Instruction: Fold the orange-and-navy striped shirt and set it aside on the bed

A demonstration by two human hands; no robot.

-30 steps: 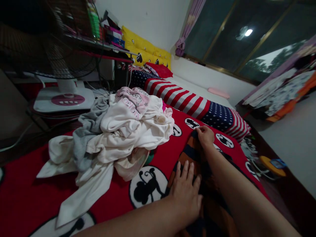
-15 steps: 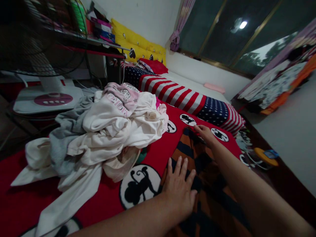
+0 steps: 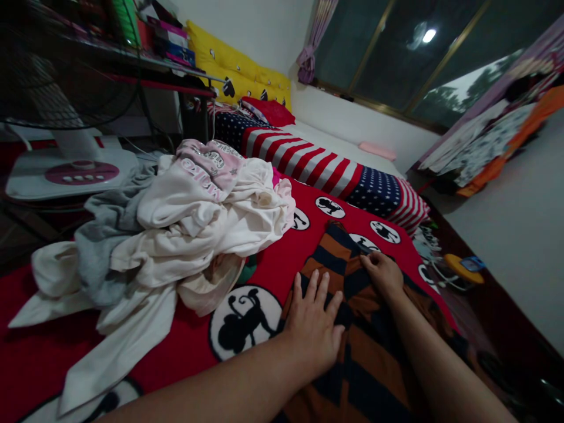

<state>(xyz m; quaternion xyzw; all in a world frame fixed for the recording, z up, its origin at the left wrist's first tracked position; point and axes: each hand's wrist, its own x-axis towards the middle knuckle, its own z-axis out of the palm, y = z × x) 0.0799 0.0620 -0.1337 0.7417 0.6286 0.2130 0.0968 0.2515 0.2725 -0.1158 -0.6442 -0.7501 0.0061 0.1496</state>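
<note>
White and grey clothes (image 3: pixel 194 235) are lying in a crumpled heap on the red blanket (image 3: pixel 277 264). The left hand (image 3: pixel 312 326) is resting flat, fingers fanned, on the striped garment (image 3: pixel 370 358), which is lying toward the blanket's right edge; the right hand (image 3: pixel 385 273) is pinching its cloth.

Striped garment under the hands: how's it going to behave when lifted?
Likely floppy: the brown-and-navy striped garment lies spread on the red blanket with soft creases. It would probably sag from the right hand, which pinches only a small part. Unlikely to roll, lying this flat.
</note>
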